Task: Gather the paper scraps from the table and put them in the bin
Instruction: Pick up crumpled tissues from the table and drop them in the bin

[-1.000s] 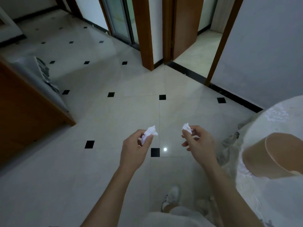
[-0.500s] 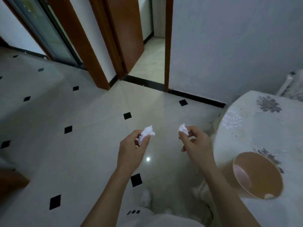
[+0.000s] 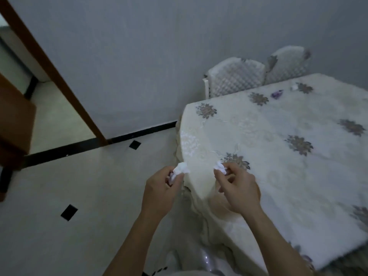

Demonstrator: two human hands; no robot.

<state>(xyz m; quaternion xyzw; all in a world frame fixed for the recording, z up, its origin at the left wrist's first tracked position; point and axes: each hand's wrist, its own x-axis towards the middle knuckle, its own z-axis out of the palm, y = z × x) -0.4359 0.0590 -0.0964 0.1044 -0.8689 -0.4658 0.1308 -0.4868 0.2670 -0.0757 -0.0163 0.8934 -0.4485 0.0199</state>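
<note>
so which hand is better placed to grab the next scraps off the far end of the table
Probably the right hand: it is already over the table, on the side of the purple scrap and white scrap. The left hand hangs over the floor. Both already pinch crumpled paper.

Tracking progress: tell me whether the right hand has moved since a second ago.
Yes: the right hand, pinching a paper scrap, went from above bare floor to above the table corner.
</note>
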